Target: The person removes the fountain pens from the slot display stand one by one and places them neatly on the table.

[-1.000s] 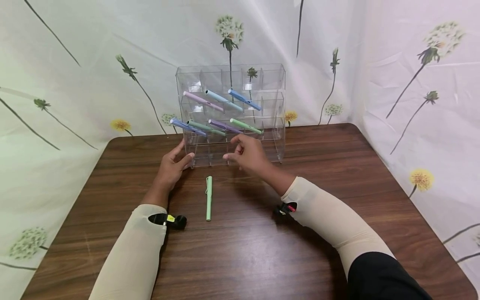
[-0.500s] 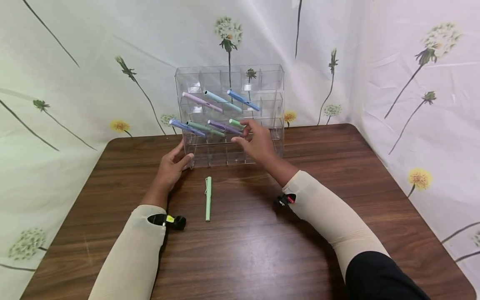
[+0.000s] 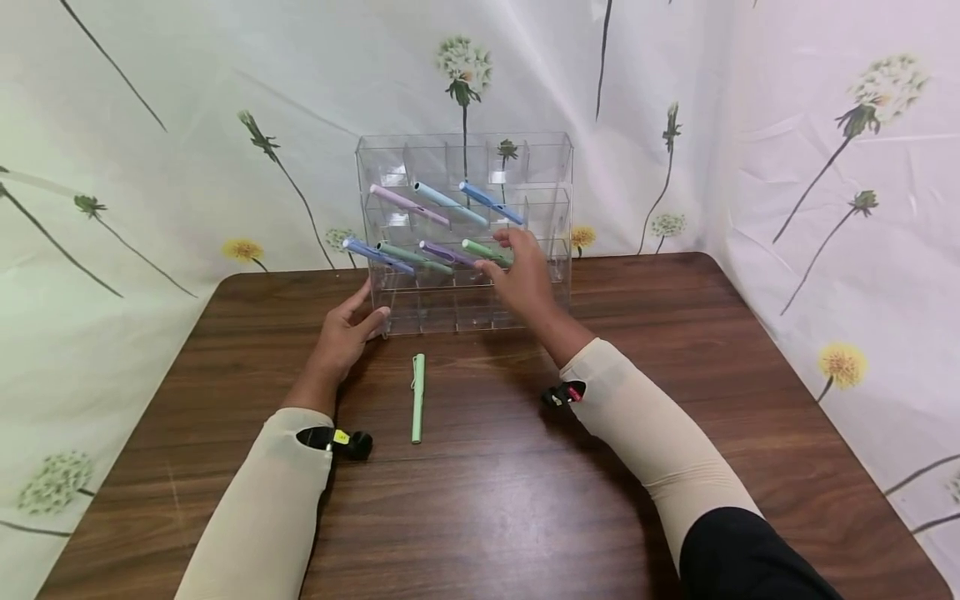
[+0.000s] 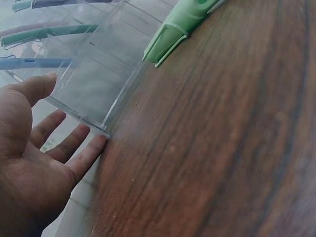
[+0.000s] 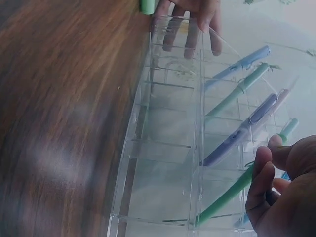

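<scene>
At the right hand (image 3: 525,273): thumb and fingers bent around the green pen (image 3: 476,247) in the clear rack (image 3: 465,320), honestly can't tell if it's gripping
Left of that hand, same tier: purple pen (image 3: 444,252), teal pen (image 3: 414,257), then blue pen (image 3: 377,255)
Up and left of it: lilac pen (image 3: 409,205), pale blue pen (image 3: 450,204), bright blue pen (image 3: 491,202)
Left hand (image 3: 343,339): fingers pretty much stretched out, touching the rack's lower left corner
Between the hands, closer to the person: mint pen (image 3: 417,400) lying on the bench (image 3: 480,508)

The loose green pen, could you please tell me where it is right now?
In the head view, the green pen lies on the wooden table in front of the clear rack, just left of centre, nearest the left hand.
</scene>
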Demonstrator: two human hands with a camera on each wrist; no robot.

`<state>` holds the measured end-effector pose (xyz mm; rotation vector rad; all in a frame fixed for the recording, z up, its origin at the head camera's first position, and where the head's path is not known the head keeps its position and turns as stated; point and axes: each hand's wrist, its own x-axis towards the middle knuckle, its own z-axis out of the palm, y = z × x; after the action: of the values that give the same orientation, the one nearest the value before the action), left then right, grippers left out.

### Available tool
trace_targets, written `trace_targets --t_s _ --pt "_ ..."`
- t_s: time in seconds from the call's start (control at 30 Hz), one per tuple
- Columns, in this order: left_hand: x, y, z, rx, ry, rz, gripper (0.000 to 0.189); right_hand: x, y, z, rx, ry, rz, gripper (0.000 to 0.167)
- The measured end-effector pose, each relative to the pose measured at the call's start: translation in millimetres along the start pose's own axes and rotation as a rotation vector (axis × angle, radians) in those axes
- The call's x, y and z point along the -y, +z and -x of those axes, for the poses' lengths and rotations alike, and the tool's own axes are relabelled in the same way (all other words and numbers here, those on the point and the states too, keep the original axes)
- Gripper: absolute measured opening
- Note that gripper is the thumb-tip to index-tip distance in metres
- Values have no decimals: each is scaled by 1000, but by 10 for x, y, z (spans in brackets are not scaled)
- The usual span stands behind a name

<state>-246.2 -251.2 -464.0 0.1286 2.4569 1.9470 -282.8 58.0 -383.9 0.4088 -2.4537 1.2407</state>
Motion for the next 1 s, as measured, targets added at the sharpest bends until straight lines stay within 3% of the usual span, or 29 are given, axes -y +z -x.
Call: trace_targets --t_s 0.1,0.37,0.83,1.0 --pt "9 15 -23 -3 0 -3 71 -35 -18 -20 13 59 -11 51" --pt "10 -1 -20 -11 -7 -21 72 -72 45 -34 71 123 7 49" --pt "10 -16 -5 -16 -7 -28 71 -97 139 -47 87 136 -87 38" --pt "-7 -15 0 -11 -16 -44 73 -134 157 -51 62 97 -74 32"
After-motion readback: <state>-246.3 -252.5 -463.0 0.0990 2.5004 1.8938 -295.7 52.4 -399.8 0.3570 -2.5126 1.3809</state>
